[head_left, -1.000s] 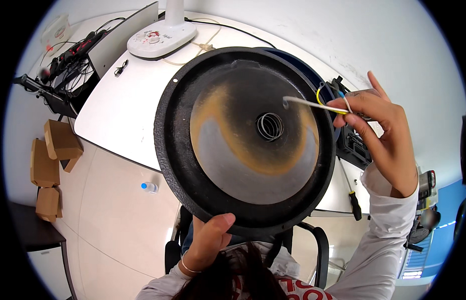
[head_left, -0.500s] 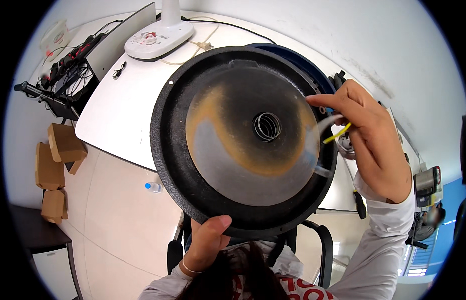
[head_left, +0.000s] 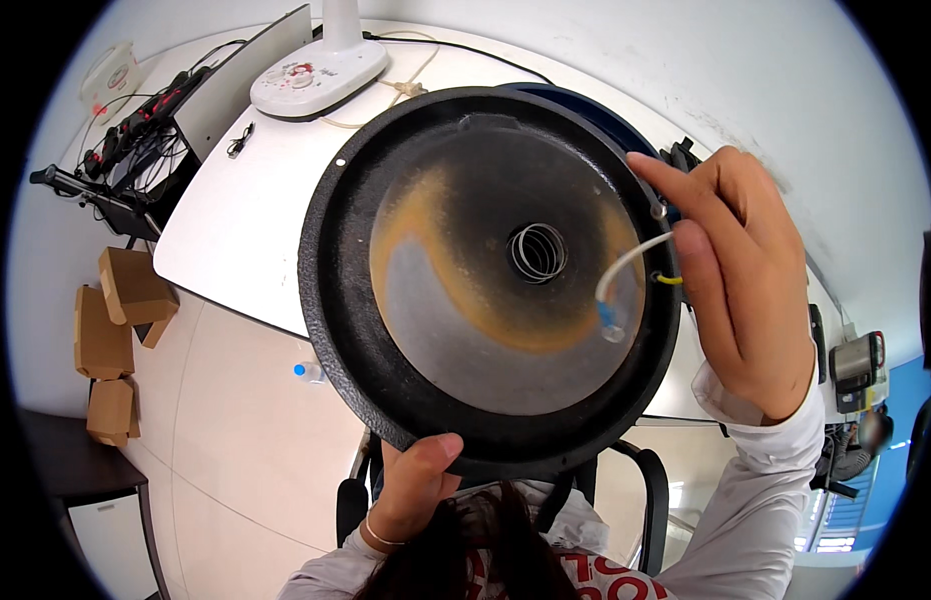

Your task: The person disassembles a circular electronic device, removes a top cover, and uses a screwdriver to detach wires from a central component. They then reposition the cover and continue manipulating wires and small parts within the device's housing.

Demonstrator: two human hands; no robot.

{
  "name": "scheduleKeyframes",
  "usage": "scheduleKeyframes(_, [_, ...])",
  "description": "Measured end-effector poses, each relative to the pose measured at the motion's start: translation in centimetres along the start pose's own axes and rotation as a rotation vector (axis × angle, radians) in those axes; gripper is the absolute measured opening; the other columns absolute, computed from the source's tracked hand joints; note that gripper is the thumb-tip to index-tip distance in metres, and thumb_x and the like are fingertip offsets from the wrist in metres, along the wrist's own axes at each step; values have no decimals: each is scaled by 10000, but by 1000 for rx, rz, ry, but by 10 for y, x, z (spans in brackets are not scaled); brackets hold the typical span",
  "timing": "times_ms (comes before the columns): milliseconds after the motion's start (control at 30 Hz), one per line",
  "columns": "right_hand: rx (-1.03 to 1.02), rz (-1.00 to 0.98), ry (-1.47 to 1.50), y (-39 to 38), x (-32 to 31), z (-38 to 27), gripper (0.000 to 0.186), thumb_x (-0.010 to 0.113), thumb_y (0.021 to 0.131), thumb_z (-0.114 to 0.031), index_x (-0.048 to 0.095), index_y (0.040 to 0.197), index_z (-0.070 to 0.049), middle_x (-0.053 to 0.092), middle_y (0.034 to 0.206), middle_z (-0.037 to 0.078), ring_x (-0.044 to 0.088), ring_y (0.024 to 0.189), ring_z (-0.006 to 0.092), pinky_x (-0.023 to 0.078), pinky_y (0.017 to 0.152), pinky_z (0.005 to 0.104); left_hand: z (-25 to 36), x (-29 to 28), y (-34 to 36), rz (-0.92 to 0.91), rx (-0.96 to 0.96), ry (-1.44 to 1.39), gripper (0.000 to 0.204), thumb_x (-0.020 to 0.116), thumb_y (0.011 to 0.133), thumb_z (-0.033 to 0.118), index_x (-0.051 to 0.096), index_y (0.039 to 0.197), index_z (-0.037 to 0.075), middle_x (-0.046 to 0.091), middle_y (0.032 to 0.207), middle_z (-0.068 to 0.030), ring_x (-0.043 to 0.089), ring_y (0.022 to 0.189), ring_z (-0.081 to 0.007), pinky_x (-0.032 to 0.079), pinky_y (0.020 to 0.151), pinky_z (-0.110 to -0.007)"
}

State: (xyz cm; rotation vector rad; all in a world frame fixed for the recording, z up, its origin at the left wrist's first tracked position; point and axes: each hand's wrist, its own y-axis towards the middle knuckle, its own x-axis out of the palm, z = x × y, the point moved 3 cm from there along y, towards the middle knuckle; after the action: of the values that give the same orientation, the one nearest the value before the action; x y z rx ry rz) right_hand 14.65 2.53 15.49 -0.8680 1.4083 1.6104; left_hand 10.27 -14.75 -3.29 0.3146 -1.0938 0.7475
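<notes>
A round, black metal pan-like housing (head_left: 337,360) is tilted up in front of me. Inside sits a grey metal disc (head_left: 475,385) with brown heat stains, and a coil spring (head_left: 538,253) stands in its centre hole. My left hand (head_left: 415,492) grips the near rim, thumb on top. At the right rim my right hand (head_left: 740,290) has its thumb and fingers closed around a white wire (head_left: 625,262), whose blue sleeve and clear end hang over the disc. A short yellow wire (head_left: 668,280) shows beside the thumb. The index finger reaches toward the upper right rim.
Behind the housing lies a dark blue round part (head_left: 595,108) on the white table (head_left: 235,225). A white appliance base (head_left: 320,80) and cables are farther back. Cardboard boxes (head_left: 107,330) and a bottle (head_left: 309,372) stand at the left. A person (head_left: 855,450) sits far right.
My right hand has shifted slightly, with its index finger higher along the rim. The white wire's end has swung up and left over the disc. The left hand keeps its grip.
</notes>
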Motion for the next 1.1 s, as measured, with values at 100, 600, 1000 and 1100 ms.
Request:
scheduleKeyframes(100, [-18, 69, 32, 2, 4, -2, 273, 559, 771, 32, 637, 1030, -3, 446, 738, 68, 432, 666, 181, 355, 608, 261, 1, -1, -1, 3, -6, -4, 679, 500, 657, 55, 334, 1308, -50, 482, 1240, -153, 490, 1152, -274, 394, 990, -386])
scheduleKeyframes(600, [20, 104, 190, 7, 26, -1, 153, 720, 683, 10, 591, 764, -8, 570, 719, 74, 558, 627, 172, 457, 557, 255, -4, -3, -5, 10, -38, 29, 638, 522, 695, 58, 351, 1305, -17, 501, 1217, -128, 515, 1112, -245, 418, 948, -351])
scheduleKeyframes(1000, [-76, -327, 186, 23, 20, -1, 151, 536, 827, -55, 549, 967, -1, 521, 837, 123, 495, 781, 276, 404, 680, 340, -5, -3, -2, 14, -32, 97, 666, 548, 692, 98, 350, 1315, -30, 494, 1240, -122, 479, 1150, -229, 362, 985, -332])
scheduleKeyframes(1100, [-136, -395, 220, 22, 16, 1, 216, 533, 811, -34, 533, 1023, 2, 515, 898, 140, 497, 829, 284, 411, 712, 350, -3, 0, -2, 12, 28, 132, 655, 453, 648, 83, 385, 1286, -51, 502, 1257, -182, 488, 1165, -331, 386, 1012, -422])
